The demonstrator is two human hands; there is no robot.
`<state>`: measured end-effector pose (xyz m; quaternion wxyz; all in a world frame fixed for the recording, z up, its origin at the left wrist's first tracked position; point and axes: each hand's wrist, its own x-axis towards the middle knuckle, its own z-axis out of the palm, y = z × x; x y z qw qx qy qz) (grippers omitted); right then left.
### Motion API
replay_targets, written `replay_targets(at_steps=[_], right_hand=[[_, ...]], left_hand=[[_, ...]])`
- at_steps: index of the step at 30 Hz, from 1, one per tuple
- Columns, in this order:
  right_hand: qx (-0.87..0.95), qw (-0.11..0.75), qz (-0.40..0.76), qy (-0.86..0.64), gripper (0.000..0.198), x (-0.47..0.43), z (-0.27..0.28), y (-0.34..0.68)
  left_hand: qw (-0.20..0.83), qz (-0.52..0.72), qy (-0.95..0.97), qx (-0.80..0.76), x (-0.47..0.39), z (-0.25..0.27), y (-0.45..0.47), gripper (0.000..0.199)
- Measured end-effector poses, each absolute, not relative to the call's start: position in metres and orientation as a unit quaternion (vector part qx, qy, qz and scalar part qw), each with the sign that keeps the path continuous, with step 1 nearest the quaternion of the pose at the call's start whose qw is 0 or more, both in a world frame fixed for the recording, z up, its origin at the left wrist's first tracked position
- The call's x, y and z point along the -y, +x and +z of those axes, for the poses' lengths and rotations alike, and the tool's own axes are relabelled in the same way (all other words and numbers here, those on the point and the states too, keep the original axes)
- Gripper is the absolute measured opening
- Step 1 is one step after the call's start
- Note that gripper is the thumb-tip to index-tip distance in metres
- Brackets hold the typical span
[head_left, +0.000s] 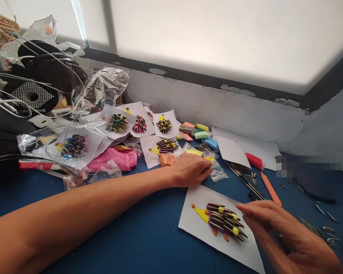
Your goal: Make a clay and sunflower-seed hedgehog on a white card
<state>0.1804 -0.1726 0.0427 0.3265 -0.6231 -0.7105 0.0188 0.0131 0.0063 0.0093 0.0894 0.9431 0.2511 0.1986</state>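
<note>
A card (183, 219) lies in front of me with a hedgehog picture (224, 220) on it. Its face is yellow clay, its spines are striped sunflower seeds, with small yellow balls on top and brown feet. My left hand (193, 170) reaches across beyond the card, fingers closed at a piece of yellow modelling clay (210, 159) by a clear plastic bag (219, 173). The fingertips are partly hidden. At the card's right edge, my right hand (294, 232) holds its fingers stretched, thumb and forefinger slightly apart, with nothing visible between them.
More hedgehog cards (165, 126) sit at the back beside a pink towel (117, 159). Packs of coloured clay (202, 135) lie behind my left hand. On the right are an orange tube (271, 189), a red pack (254, 161), pens (244, 180) and loose seeds (311, 227). Cables and a spool (31, 97) crowd the left.
</note>
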Motion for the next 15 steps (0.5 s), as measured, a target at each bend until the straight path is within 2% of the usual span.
replay_targets(at_steps=[15], right_hand=[[0.762,0.287,0.012,-0.580,0.013,0.1743,0.0377,0.1743]], left_hand=[[0.091,0.209,0.942,-0.245,-0.0062,0.0064,0.0119,0.028]])
